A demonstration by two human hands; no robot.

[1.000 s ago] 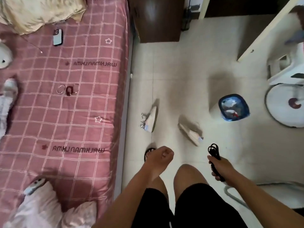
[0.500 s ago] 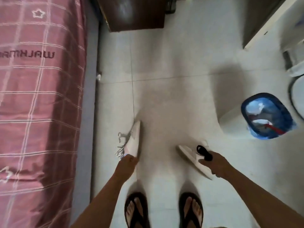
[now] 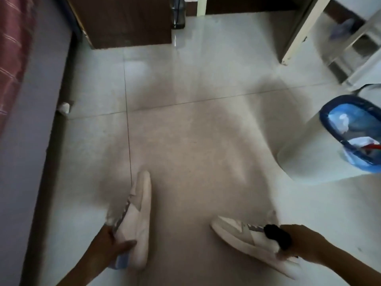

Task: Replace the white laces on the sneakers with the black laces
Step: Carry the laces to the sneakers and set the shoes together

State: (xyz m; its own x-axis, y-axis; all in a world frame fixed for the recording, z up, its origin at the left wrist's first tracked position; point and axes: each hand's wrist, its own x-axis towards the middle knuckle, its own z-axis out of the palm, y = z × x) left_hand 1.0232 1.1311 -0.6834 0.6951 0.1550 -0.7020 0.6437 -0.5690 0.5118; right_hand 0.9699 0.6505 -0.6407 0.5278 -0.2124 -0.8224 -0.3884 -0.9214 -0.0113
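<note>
**Both hands down at the sneakers on the floor**

We see two pale sneakers lying on their sides on the tiled floor [image 3: 206,131], well apart from each other. The left sneaker [image 3: 137,221] points away from us, its white laces [image 3: 112,218] blurred at its left edge. Our left hand [image 3: 111,242] grips this shoe near the heel, thumb laid across the side and fingers tucked behind the collar. The right sneaker [image 3: 245,238] lies at an angle, toe toward the left. Our right hand [image 3: 299,242] rests against its heel end with fingers curled around a bundle of black laces [image 3: 278,237], which sits on top of the shoe's side. Whether this hand also holds the shoe itself we cannot tell; the frame is blurred there.

Farther out, a white bin with a blue rim and liner [image 3: 325,118] stands at the right, with scraps inside. A bed with a red checked cover [image 3: 10,48] runs along the left edge, and a small white scrap [image 3: 65,107] lies by its base. A dark wooden cabinet [image 3: 123,21] stands at the top, with a dark bottle [image 3: 178,12] just beside it.
</note>
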